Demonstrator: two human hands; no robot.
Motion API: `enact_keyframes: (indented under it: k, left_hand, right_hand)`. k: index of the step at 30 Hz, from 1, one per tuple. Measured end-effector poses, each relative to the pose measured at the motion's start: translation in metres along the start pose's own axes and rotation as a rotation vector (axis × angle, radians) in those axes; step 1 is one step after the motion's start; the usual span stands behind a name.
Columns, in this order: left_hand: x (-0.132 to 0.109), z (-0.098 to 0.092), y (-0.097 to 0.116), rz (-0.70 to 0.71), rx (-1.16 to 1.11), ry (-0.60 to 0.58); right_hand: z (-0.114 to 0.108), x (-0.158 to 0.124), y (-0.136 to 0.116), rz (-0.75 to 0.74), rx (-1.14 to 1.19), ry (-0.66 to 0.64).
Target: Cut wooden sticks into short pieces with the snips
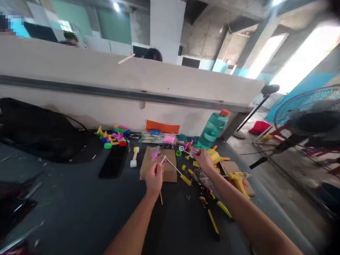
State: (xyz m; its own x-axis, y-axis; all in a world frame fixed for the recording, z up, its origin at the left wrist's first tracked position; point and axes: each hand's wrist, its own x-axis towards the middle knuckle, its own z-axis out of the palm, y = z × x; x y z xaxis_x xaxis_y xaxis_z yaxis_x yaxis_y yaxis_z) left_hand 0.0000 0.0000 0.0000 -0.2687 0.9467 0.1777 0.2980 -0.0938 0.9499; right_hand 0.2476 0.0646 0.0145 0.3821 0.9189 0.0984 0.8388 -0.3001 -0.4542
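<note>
My left hand [154, 177] is closed round a thin wooden stick [174, 167] that runs up over a brown cardboard piece [170, 174] and down past my wrist. My right hand [204, 159] reaches further back to a small heap of coloured bottle caps [186, 148]; its fingers are pinched there, and what they hold is too small to name. Yellow plastic bits [186, 180] lie between the two hands. Yellow-handled pliers [212, 212] rest under my right forearm.
A green water bottle [214, 130] stands at the back right, with a yellow glue gun [237, 179] on cardboard nearby. A black phone [113, 162], a white mallet [134, 157], a coloured toy pile [114, 136], an orange pouch [162, 126] and a black bag [39, 131] sit left. A fan [310, 117] stands right.
</note>
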Motion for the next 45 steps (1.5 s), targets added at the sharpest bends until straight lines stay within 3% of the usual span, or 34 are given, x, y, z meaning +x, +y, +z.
enact_keyframes:
  k: [11, 22, 28, 34, 37, 41, 45]
  left_hand:
    - [-0.003, -0.001, 0.009, -0.010, -0.006, -0.014]
    - [-0.003, -0.001, 0.009, 0.008, -0.002, -0.015]
    - [-0.005, -0.002, 0.009, 0.046, 0.002, -0.037]
    - [-0.006, -0.003, 0.011, 0.145, 0.038, 0.015]
    - [-0.006, -0.004, 0.011, 0.192, 0.049, 0.068]
    - [-0.003, -0.007, 0.007, 0.196, 0.024, 0.153]
    - [-0.002, -0.015, 0.004, 0.075, -0.052, 0.294]
  right_hand:
    - [-0.002, -0.011, -0.004, -0.176, 0.020, 0.008]
    - [0.001, 0.003, -0.004, -0.183, -0.031, 0.019]
    - [-0.014, -0.010, -0.005, -0.213, -0.027, 0.048]
    - [-0.040, -0.059, -0.019, -0.288, -0.014, 0.067]
    - [-0.044, -0.102, -0.036, -0.417, -0.055, -0.125]
    - [-0.028, -0.159, -0.066, -0.513, -0.060, -0.209]
    - [0.000, -0.189, -0.087, -0.494, -0.094, -0.219]
